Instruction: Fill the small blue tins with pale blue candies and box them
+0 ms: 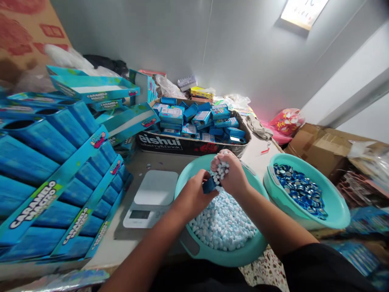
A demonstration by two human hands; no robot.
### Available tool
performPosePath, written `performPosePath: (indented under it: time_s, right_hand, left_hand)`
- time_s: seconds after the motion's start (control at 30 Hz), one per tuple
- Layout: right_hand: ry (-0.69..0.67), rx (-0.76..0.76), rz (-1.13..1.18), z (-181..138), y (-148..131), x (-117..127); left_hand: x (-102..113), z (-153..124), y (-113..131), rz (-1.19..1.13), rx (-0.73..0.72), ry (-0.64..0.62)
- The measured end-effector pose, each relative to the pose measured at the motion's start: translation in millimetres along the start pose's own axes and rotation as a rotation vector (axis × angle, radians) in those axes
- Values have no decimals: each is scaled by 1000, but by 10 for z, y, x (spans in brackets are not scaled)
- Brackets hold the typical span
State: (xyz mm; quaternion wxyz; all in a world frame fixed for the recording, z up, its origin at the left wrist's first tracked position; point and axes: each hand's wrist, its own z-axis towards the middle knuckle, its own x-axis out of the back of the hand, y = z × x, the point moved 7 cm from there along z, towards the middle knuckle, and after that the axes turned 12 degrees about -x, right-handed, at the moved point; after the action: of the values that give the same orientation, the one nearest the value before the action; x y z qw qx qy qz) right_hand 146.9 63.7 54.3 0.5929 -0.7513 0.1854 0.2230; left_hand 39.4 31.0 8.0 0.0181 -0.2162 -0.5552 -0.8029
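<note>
My left hand [197, 192] grips a small blue tin [208, 185], tilted above a turquoise basin [190, 243]. Close against the tin, my right hand [232, 172] is cupped around a handful of candies [221, 172], white and pale blue. Some of them lie right at the tin's mouth; whether any are inside is hidden. Below both hands, a heap of the same candies [225, 225] fills the basin.
A white kitchen scale [156, 188] stands left of the basin. Behind sits a black carton [182, 147] of blue tins [172, 115]. Another turquoise basin [340, 207] at right holds blue lids [299, 188]. Display boxes [36, 202] of blue containers are stacked at left.
</note>
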Motion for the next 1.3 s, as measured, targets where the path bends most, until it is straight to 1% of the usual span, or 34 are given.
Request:
performPosePath:
  time_s: [0.2,0.3,0.4,0.53,0.7,0.83,0.97,1.0,1.03,1.1,1.17,1.23,1.3]
  right_hand:
    - [18,12,-24,-57,-23,-3]
    - [10,9,-38,-77,-39,7]
    - [-39,5,-52,-86,-45,0]
    - [-94,-1,-58,-94,-38,-14]
    - [-178,18,-120,-119,-58,-75]
    - [-242,119,-254,-159,-179,-89]
    - [-359,130,-367,-189,-274,-88]
    - [-357,148,-430,-190,-307,-73]
    - [-327,190,-529,-190,-351,-48]
    - [-230,315,-818,-192,-443,2]
    - [-169,403,-1109,-191,-474,33]
    - [-147,424,-1304,-182,-449,63]
    - [-97,419,-1436,-179,-412,84]
  left_hand:
    - [-9,-23,-33,10,12,-16]
    - [5,-25,-9,5,-13,-21]
    - [14,-18,15,-22,-20,-19]
    - [16,-16,-51,-11,55,9]
    - [20,-14,-88,-43,42,52]
    - [51,-19,-80,-63,63,81]
    - [113,-44,-56,-72,82,147]
    - [121,-53,-50,-70,79,157]
    - [126,-62,-47,-64,74,164]
    - [132,-77,-48,-55,61,176]
    - [142,-87,-58,-53,49,202]
    - [160,-88,-67,-29,43,233]
    - [172,-80,-72,17,48,244]
